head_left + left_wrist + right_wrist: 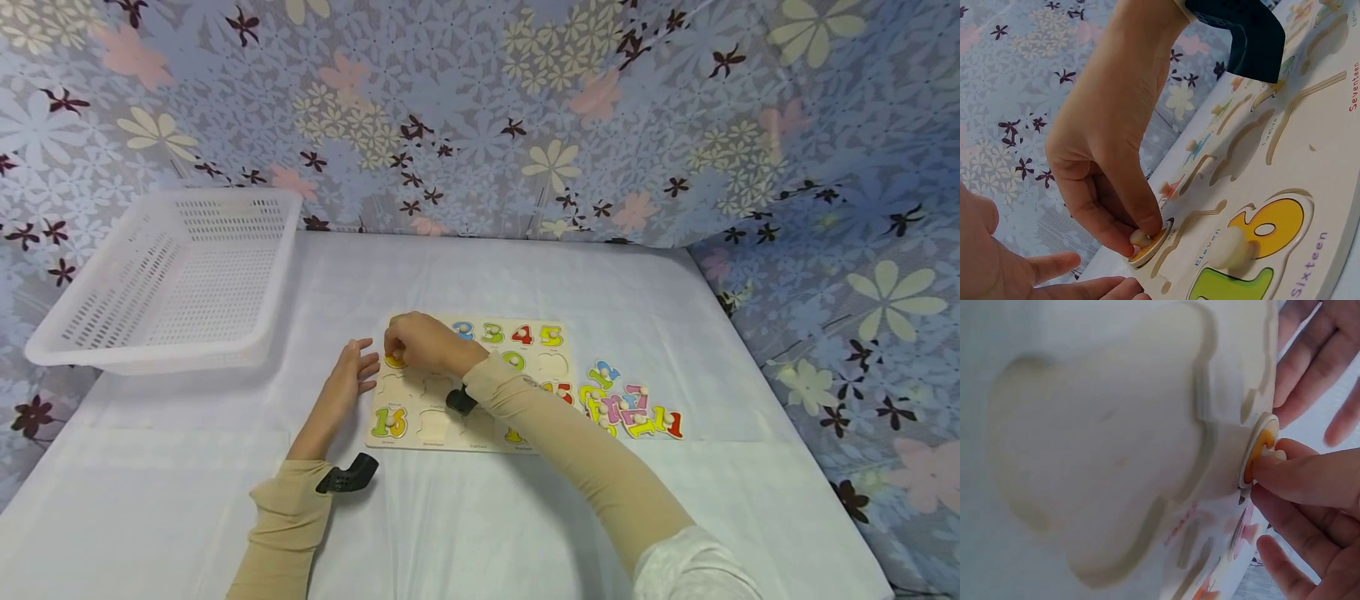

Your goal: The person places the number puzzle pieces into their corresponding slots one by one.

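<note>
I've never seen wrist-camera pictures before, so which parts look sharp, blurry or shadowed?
Head view: a soft shadow on the white cloth beside the right sleeve; left wrist: "Sixteen" lettering sharp enough to read; right wrist: the large recess in the puzzle board looks soft, the red lettering blurred.

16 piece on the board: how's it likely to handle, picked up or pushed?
The 16 piece is probably stiff, judging by its flat, solid-edged shape. Set into the board, it would likely resist sliding if pushed sideways. Its round knob should make pinching and lifting easy.
</note>
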{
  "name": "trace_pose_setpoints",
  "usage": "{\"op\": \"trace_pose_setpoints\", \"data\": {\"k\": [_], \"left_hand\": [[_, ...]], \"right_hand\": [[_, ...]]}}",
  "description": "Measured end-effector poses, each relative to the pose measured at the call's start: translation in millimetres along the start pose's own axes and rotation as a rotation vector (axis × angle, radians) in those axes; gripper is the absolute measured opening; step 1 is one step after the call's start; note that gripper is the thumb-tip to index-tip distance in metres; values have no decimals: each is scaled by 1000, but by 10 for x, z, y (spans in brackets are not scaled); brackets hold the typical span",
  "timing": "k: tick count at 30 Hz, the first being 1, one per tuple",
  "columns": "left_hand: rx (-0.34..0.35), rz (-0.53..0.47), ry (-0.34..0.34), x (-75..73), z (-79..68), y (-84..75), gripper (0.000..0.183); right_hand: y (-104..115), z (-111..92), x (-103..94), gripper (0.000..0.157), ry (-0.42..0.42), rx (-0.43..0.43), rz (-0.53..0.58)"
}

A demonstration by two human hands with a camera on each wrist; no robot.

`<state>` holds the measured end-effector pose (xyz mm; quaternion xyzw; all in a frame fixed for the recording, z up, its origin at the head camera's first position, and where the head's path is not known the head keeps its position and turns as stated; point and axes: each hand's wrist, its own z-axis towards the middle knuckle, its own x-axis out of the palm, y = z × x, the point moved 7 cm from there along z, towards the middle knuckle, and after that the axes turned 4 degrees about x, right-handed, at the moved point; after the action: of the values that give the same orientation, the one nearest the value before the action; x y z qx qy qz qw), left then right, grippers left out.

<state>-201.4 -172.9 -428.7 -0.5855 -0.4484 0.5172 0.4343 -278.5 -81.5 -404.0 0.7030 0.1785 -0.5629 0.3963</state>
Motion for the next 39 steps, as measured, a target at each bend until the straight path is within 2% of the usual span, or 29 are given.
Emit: {"op": "trace_pose_setpoints", "data": {"k": [6,14,18,21,23,25,28,31,34,36,39], "left_hand": [[1,1,-3,0,-1,-2,68],[-2,2,3,38,10,8,69],[-1,-22,4,46,28,10,68],[-11,-26,-3,37,26,17,64],[-21,-15,-10,26,13,23,62],[-30,-1,-12,26,-2,26,61],[-33,18,-13,33,-14,21,61],[-28,29,-11,34,-18,7,62],[-25,27,-7,34,-20,-1,63],[-21,20,-3,40,-23,-6,63],[-29,21,4,55,-30,4,63]], "right_hand": [[3,16,-23,19,18,8,6],[5,-41,-76,20,42,-20,-96],[-110,-218,-282,35,-43,9,-84],[-305,-503,-485,52,-117,40,-96],[-514,-770,-574,66,-148,71,-114],[-774,-1097,-630,78,-160,134,-124],[-1214,-1646,-653,85,-173,267,-115],[-1572,-2168,-616,82,-166,392,-102],[-1779,-2556,-547,71,-159,451,-96],[-1847,-2727,-507,63,-165,454,-92],[-1884,-2856,-490,55,-181,428,-101]]}}
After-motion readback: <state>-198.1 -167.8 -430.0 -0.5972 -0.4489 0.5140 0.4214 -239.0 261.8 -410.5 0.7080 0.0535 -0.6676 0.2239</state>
